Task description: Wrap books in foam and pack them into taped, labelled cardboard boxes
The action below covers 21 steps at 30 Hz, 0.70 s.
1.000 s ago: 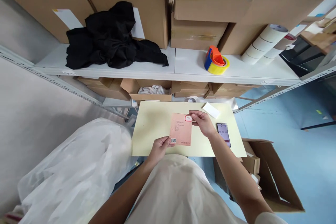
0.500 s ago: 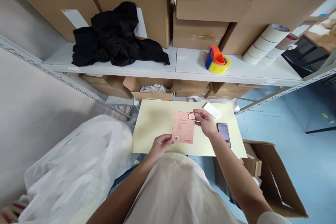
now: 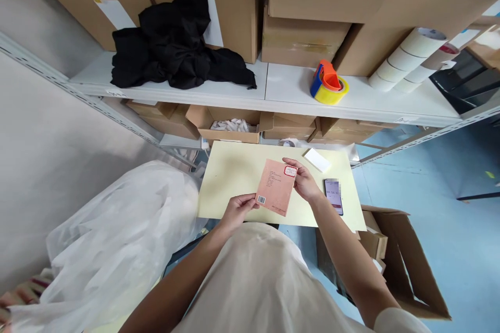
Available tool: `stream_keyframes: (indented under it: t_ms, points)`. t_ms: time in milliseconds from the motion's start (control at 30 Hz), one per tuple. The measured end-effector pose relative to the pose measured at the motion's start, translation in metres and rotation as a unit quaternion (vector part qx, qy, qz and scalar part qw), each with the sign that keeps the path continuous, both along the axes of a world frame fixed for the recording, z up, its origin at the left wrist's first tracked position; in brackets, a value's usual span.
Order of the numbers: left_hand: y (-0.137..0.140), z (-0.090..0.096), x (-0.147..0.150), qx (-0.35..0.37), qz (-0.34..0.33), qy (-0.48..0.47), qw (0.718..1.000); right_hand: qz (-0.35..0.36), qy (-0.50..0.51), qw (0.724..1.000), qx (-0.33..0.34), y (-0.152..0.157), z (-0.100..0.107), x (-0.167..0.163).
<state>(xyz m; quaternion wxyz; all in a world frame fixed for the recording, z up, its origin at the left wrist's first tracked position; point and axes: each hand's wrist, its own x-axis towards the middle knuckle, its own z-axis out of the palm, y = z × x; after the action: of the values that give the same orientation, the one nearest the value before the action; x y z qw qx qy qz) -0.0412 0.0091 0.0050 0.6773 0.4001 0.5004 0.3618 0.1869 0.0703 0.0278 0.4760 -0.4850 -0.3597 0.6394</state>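
A thin pink booklet (image 3: 275, 187) with printed lines, a barcode and a red-bordered label is held tilted over the cream tabletop (image 3: 230, 166). My left hand (image 3: 238, 208) pinches its lower left edge near the barcode. At the upper right corner, beside the label, my right hand (image 3: 303, 179) grips it, with some fingers behind it. A small white box (image 3: 316, 159) lies just beyond my right hand. To the right of that hand, a phone (image 3: 333, 196) with a lit timer screen rests on the table.
Ahead, a white shelf (image 3: 289, 88) bears black cloth (image 3: 175, 47), a tape dispenser (image 3: 328, 83), tape rolls (image 3: 408, 57) and cardboard boxes (image 3: 304, 41). Left of the table bulges a white plastic bag (image 3: 125, 234). An open carton (image 3: 417, 270) sits at the lower right.
The booklet has turned clockwise, its top leaning further right. My right hand has shifted slightly right with it, while my left keeps its grip. The view has tipped slightly down.
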Motion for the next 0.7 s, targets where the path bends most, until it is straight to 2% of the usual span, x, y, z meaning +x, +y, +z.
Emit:
stream_keyframes:
  t_ms: [133, 300, 367, 467, 600, 700]
  points:
    - [-0.003, 0.006, 0.006, -0.066, -0.023, -0.093, 0.993, 0.041, 0.041, 0.998, 0.038, 0.000, 0.006, -0.008]
    - [-0.006, 0.014, 0.013, -0.152, -0.066, -0.197, 0.966, 0.117, 0.118, 0.986, 0.010, -0.006, 0.012, -0.020]
    - [-0.006, 0.014, 0.013, -0.173, -0.069, -0.195, 0.963, 0.107, 0.118, 0.987, 0.004, -0.007, 0.011, -0.024]
    - [-0.004, 0.014, 0.008, -0.182, -0.046, -0.166, 0.968, 0.056, 0.090, 0.994, -0.010, -0.007, 0.010, -0.027]
    - [0.002, 0.014, -0.012, -0.180, 0.000, -0.185, 0.966, 0.020, 0.049, 0.998, -0.027, -0.006, 0.013, -0.023]
    - [0.007, 0.018, -0.028, -0.165, 0.004, -0.198, 0.966, 0.001, 0.020, 0.999, -0.025, -0.006, 0.018, -0.019]
